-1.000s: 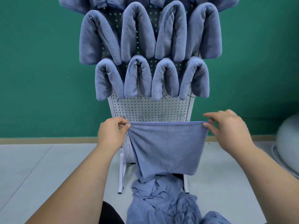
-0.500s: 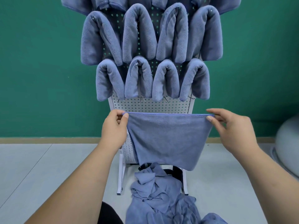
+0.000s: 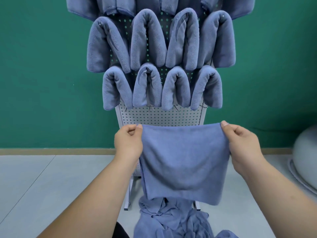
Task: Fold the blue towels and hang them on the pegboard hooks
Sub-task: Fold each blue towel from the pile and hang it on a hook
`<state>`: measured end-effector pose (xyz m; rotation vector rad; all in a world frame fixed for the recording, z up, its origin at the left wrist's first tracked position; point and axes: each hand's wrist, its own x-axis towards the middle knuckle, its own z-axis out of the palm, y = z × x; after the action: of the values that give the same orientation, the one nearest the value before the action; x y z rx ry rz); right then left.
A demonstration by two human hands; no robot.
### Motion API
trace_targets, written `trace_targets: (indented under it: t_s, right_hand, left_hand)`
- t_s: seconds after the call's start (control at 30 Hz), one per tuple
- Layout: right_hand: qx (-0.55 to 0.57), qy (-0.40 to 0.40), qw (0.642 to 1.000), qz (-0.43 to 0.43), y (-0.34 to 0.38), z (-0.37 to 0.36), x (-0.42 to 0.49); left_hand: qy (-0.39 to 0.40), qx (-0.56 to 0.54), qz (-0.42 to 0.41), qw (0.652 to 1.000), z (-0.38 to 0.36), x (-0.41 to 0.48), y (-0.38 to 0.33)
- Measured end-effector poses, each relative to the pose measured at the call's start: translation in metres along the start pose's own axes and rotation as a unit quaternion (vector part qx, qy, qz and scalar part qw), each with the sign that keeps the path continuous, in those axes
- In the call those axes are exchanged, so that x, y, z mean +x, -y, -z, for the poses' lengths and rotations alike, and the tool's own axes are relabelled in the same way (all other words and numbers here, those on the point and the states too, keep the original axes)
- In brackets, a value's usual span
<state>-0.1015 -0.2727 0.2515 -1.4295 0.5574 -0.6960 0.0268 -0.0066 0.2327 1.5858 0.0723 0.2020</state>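
My left hand [image 3: 128, 143] and right hand [image 3: 243, 145] pinch the soft, square towel's [image 3: 185, 162] corners, now closer together, its top edge slacker.

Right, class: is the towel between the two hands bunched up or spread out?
Spread out. The left hand and right hand pinch top corners of the towel; it hangs flat. Doubled or single: cannot tell.

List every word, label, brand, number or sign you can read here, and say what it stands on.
There are none to read.
The held-up blue towel, the folded towels hung above it, the white pegboard, the towel pile below and the green wall show no lettering, tag or number.
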Motion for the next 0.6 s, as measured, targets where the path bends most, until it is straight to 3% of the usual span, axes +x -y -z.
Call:
trace_targets:
  t_s: [0.13,0.37,0.47,0.6]
  right_hand:
    - [0.001,0.035,0.999,-0.041,-0.008,-0.010,-0.008]
    - [-0.012,0.147,0.989,-0.030,-0.012,-0.038,-0.031]
    - [-0.026,0.173,0.984,-0.013,-0.015,-0.045,-0.038]
    - [-0.076,0.150,0.985,0.029,-0.021,-0.048,-0.039]
  left_hand:
    - [0.069,0.056,0.017,0.996,-0.011,-0.013,0.001]
    - [0.206,0.043,0.021,0.977,-0.037,-0.049,-0.001]
    - [0.206,0.055,-0.006,0.977,-0.045,-0.062,-0.003]
    - [0.187,0.052,-0.049,0.980,-0.048,-0.067,-0.004]
